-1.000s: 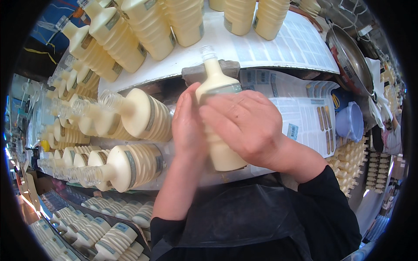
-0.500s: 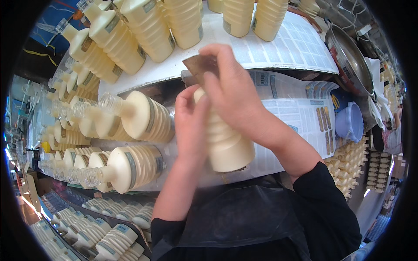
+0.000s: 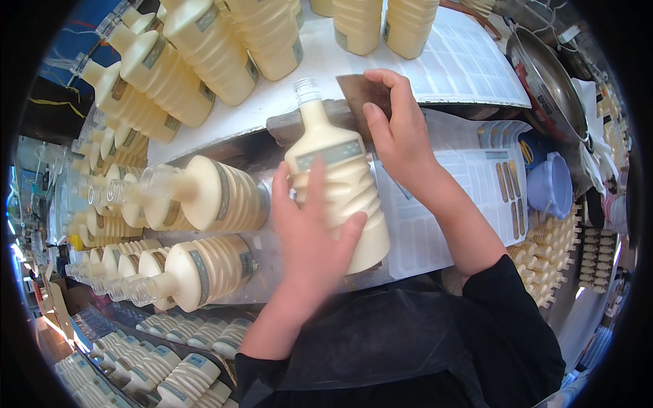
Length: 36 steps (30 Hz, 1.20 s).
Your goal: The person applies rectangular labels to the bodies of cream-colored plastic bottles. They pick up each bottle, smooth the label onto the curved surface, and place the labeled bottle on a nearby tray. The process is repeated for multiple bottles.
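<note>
A cream bottle (image 3: 340, 187) with rippled sides, a clear threaded neck and a grey-green label band lies in front of me, neck pointing away. My left hand (image 3: 309, 228) is over its lower left part, fingers spread and slightly blurred, the thumb on the bottle's face. In my right hand (image 3: 401, 129), just right of the bottle's shoulder, a thin flat brown scraper-like piece (image 3: 360, 98) is pinched between thumb and fingers. A dark block (image 3: 282, 129) sits under or behind the bottle's neck; their contact is hidden.
Several similar bottles (image 3: 221, 194) lie at left, and more stand on the white raised board (image 3: 469, 58). A sheet of labels (image 3: 415, 231) is at right, beside a purple bucket (image 3: 549, 183) and a metal pan (image 3: 547, 81). More bottles (image 3: 194, 374) fill the lower left.
My left hand has come down from the bottle's neck to its body, its fingers spreading. My right hand has moved right, off the neck, with the brown piece. The label and neck now show.
</note>
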Tool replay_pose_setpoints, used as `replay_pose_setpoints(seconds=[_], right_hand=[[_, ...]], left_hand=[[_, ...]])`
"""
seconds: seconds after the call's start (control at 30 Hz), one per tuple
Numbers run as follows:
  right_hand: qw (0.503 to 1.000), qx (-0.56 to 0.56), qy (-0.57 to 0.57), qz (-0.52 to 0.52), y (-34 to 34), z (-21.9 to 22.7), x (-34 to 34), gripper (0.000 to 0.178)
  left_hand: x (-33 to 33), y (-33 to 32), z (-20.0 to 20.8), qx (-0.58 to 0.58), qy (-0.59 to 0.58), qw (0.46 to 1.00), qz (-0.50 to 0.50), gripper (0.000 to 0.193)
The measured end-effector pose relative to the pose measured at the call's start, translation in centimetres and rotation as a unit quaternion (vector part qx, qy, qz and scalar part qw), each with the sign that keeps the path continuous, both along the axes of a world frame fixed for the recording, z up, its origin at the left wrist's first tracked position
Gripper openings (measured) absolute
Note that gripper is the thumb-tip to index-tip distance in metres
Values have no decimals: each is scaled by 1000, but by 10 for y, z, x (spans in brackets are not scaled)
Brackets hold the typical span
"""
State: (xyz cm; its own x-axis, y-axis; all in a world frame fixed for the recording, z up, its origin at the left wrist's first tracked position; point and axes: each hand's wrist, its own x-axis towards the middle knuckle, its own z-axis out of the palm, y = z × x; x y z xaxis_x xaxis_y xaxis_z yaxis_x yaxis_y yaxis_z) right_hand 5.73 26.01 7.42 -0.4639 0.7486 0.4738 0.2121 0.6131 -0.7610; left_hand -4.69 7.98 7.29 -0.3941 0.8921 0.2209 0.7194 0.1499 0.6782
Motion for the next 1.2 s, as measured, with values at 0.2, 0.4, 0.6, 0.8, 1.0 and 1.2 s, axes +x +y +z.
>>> replay_pose_setpoints(seconds=[0.2,0.4,0.6,0.8,1.0,1.2], right_hand=[[989,-116,57,76,-21,18,-9,40],[993,-109,35,6,-6,-14,1,41],[995,-88,54,1,-4,1,2,40],[997,-78,6,6,-23,25,-20,36],[996,33,-83,-5,-43,37,-51,28],[992,-26,-125,19,-66,49,-77,22]], left_hand=[[3,-2,-6,-37,-42,998,5,98],[3,0,-6,-12,-144,989,14,105],[-2,-3,-21,51,-392,918,22,101],[4,-4,4,-7,-341,940,13,99],[11,-3,-1,7,-143,989,39,95],[9,-2,0,-19,-193,981,33,98]])
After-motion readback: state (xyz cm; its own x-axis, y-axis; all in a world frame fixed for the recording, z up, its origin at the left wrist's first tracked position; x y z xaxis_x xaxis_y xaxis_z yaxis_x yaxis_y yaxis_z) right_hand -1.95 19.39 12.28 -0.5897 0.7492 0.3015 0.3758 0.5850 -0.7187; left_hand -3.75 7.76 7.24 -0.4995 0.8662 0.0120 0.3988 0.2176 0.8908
